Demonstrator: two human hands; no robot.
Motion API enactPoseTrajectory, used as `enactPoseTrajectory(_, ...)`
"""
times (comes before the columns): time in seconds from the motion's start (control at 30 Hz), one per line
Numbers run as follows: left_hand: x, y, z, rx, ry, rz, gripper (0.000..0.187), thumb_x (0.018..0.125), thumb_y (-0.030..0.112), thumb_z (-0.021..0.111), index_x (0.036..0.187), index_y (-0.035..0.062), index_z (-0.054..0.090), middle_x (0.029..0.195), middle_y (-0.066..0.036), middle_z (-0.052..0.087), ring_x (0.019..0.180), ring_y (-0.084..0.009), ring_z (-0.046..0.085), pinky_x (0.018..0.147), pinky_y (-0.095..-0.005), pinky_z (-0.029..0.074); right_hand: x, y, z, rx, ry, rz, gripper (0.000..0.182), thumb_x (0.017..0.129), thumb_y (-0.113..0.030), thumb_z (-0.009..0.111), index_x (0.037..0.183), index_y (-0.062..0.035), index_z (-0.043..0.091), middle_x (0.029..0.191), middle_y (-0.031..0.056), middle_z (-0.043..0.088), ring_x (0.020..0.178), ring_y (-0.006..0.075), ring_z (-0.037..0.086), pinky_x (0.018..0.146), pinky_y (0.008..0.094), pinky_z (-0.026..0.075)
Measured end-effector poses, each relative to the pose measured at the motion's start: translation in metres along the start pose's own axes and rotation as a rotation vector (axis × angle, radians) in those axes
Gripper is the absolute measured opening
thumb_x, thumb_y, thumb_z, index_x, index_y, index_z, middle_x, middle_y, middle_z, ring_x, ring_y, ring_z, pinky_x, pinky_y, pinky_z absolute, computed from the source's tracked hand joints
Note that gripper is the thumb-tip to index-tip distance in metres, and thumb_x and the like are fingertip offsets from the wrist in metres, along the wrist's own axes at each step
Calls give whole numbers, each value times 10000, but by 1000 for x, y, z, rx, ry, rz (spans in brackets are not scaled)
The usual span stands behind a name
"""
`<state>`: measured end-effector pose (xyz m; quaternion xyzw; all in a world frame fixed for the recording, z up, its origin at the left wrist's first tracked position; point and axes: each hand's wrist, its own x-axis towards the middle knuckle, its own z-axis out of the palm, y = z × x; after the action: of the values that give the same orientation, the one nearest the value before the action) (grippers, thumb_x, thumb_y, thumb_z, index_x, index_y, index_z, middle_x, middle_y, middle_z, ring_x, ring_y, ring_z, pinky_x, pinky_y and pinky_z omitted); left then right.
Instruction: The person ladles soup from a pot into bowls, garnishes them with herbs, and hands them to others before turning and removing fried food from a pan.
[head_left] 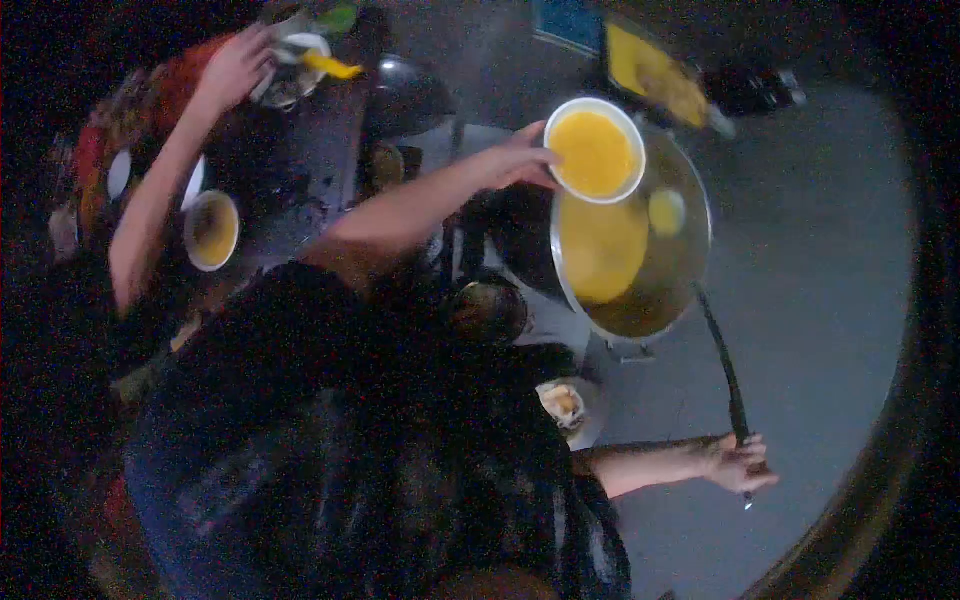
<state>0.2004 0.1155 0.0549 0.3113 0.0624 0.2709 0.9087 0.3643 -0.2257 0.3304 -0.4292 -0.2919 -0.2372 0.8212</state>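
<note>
My left hand (524,160) grips the rim and side of a white bowl (639,165) filled with yellow soup (590,150). This bowl is held over the near edge of a large metal pot (709,215), overlapping its rim in this view. More yellow soup (610,255) lies in the pot. My right hand (740,464) is closed around the long dark handle of a ladle (726,365), which runs up to the pot's rim. Inside the pot, a pale yellow round patch (667,212) lines up with the handle and looks like the ladle's head.
Another person's hand (238,68) at upper left reaches to a bowl (285,92) beside something bright yellow (330,64). A bowl of soup (213,232) stands below that arm. A tray of yellow food (650,75) lies beyond the pot. A plate of food (565,408) is near my right forearm.
</note>
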Motion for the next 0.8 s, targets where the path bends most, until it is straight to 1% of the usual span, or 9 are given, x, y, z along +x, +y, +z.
enactPoseTrajectory(0.03,-23,15,-9,63,49,30,602,734,69,556,1228,70,211,1109,-135,434,892,-257,542,716,-371,495,-5,18,16,21,-27,35,399,839,-213,399,467,-126,280,416,-7,221,394,120,273,438,294,258)
enactPoseTrajectory(0.1,-86,42,-27,109,140,28,626,730,74,564,1238,70,198,1106,-134,439,899,-249,539,717,-370,494,-40,50,73,-547,-169,-204,340,823,-137,427,495,-76,358,445,4,307,418,120,322,446,296,284)
enactPoseTrajectory(0.2,-183,78,-63,210,365,32,671,724,69,571,1264,72,172,1094,-129,460,900,-226,542,723,-341,493,-78,124,94,-335,-704,233,262,797,-110,479,547,-43,441,503,26,408,454,113,354,456,278,298)
enactPoseTrajectory(0.4,-352,105,-146,161,758,65,651,723,69,579,1264,122,222,1085,-88,484,918,-203,531,709,-313,499,-220,231,175,-539,-1033,289,311,760,-211,579,854,85,577,803,111,581,690,163,495,650,283,393)
enactPoseTrajectory(0.53,-410,116,-185,105,880,141,625,738,69,568,1259,118,228,1138,-97,435,932,-214,525,733,-315,492,-295,261,220,-487,-1010,490,295,778,-186,542,894,84,570,857,131,580,712,167,513,648,279,414)
enactPoseTrajectory(0.63,-447,125,-213,75,892,139,592,754,85,548,1254,88,231,1114,-125,445,896,-214,539,734,-308,488,-309,256,251,-740,-1192,160,269,782,-151,514,919,75,566,896,129,572,714,169,519,638,285,429)
enactPoseTrajectory(0.7,-423,113,-156,148,840,108,573,764,94,533,1251,60,232,1073,-149,471,860,-214,555,723,-299,488,-224,258,172,-429,-951,57,267,778,-146,507,939,59,566,922,125,562,703,184,522,638,288,440)
enactPoseTrajectory(0.77,-427,131,-115,322,987,-311,510,784,161,524,1219,48,283,1006,-118,514,823,-175,565,707,-284,480,-161,218,166,-474,-773,394,265,782,-154,500,938,47,573,904,119,560,690,185,520,612,272,430)
enactPoseTrajectory(0.8,-444,127,-115,682,1068,-241,437,790,178,518,1171,45,350,962,-97,535,789,-161,566,700,-279,477,-127,199,157,-438,-774,280,249,779,-160,513,912,40,582,830,99,556,646,171,502,570,269,414)
